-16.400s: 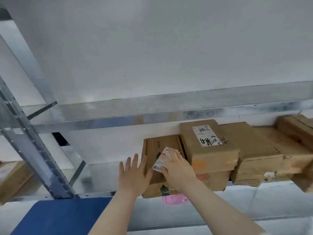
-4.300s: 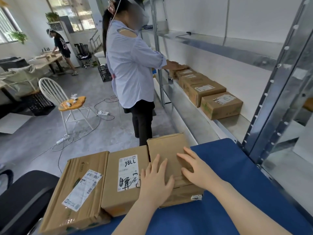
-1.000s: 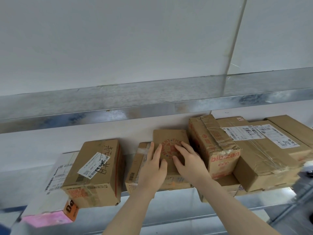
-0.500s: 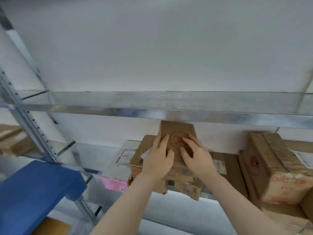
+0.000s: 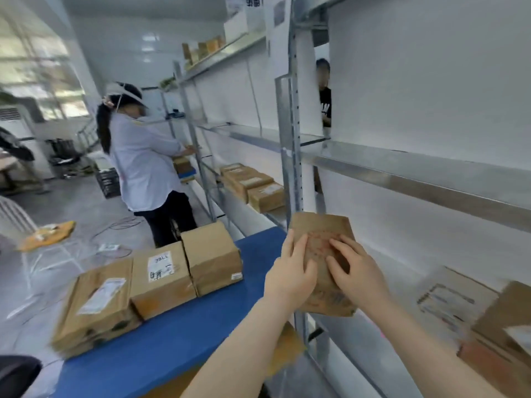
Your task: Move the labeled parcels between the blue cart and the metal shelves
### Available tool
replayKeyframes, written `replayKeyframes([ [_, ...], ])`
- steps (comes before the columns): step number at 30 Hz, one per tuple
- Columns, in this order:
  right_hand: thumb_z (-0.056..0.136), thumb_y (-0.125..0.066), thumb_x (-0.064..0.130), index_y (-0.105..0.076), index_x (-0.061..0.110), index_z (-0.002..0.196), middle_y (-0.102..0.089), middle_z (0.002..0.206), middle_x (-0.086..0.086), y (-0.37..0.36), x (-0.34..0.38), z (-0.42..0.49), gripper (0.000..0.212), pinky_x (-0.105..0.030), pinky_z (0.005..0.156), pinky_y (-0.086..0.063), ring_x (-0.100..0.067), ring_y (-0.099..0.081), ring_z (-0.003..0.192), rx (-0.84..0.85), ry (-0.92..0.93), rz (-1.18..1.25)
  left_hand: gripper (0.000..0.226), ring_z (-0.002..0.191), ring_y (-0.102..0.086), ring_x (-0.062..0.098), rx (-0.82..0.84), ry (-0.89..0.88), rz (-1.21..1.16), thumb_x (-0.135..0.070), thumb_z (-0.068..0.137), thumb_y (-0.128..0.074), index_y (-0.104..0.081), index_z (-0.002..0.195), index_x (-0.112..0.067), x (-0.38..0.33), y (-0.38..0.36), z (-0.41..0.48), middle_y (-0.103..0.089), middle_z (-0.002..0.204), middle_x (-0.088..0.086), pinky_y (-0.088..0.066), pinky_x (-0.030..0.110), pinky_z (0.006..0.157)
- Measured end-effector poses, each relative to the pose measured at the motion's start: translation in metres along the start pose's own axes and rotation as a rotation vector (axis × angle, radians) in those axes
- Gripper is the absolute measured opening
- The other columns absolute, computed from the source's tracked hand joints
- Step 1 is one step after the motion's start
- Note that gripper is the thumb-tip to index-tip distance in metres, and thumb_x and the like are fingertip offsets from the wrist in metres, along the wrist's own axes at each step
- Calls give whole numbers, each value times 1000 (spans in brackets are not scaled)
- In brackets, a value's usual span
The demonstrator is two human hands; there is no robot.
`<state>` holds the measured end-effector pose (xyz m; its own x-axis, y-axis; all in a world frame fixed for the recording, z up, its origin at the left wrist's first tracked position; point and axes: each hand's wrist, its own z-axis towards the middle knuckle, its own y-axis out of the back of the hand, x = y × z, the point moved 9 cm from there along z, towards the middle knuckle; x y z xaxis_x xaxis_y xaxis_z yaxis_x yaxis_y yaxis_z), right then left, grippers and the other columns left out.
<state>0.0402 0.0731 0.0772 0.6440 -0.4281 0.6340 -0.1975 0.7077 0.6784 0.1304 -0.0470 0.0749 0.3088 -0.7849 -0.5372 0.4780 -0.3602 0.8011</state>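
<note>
I hold a small brown parcel with a red round stamp [image 5: 320, 228] in the air between the shelf upright and the cart's right edge. My left hand [image 5: 290, 272] grips its left side and my right hand [image 5: 355, 271] lies over its front. The blue cart [image 5: 178, 337] spreads below and to the left. Three labeled parcels sit side by side on the cart: a left one [image 5: 97, 305], a middle one [image 5: 161, 277] and a right one [image 5: 212, 257]. More parcels [image 5: 465, 308] lie on the metal shelf [image 5: 402, 170] at the right.
A person in a white shirt [image 5: 143, 168] stands at the shelves beyond the cart. Another person [image 5: 324, 93] shows behind the shelf upright [image 5: 291, 156]. Boxes [image 5: 253, 185] line the far shelf. A white chair [image 5: 43, 234] and cables lie on the floor at left.
I have lifted the stamped parcel off the shelf's stack and turned left with it, so the cart and the aisle have come into view.
</note>
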Motion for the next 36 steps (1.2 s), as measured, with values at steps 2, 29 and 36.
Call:
replayKeyframes([
  [2, 94, -47, 44, -46, 32, 137, -36, 149, 8, -37, 26, 28, 45, -34, 104, -34, -16, -38, 132, 38, 42, 12, 59, 93, -56, 16, -24, 39, -1, -48, 89, -25, -17, 147, -39, 41, 21, 16, 2, 159, -17, -52, 36, 68],
  [29, 93, -50, 41, -47, 32, 137, -33, 150, 13, -311, -7, 286, 45, -24, 103, -27, -15, -34, 134, 419, 274, 71, 57, 95, -60, 16, -37, 461, -69, -43, 98, -32, -11, 150, -35, 273, -27, 210, 14, 158, -15, -49, 33, 79],
  [36, 93, -49, 41, -48, 33, 135, -35, 148, 15, -343, -33, 288, 43, -22, 100, -27, -12, -35, 130, 418, 252, 141, 55, 131, -35, 32, -54, 426, 102, -41, 99, -32, -16, 150, -32, 283, -48, 217, 10, 161, -1, -38, 37, 101],
])
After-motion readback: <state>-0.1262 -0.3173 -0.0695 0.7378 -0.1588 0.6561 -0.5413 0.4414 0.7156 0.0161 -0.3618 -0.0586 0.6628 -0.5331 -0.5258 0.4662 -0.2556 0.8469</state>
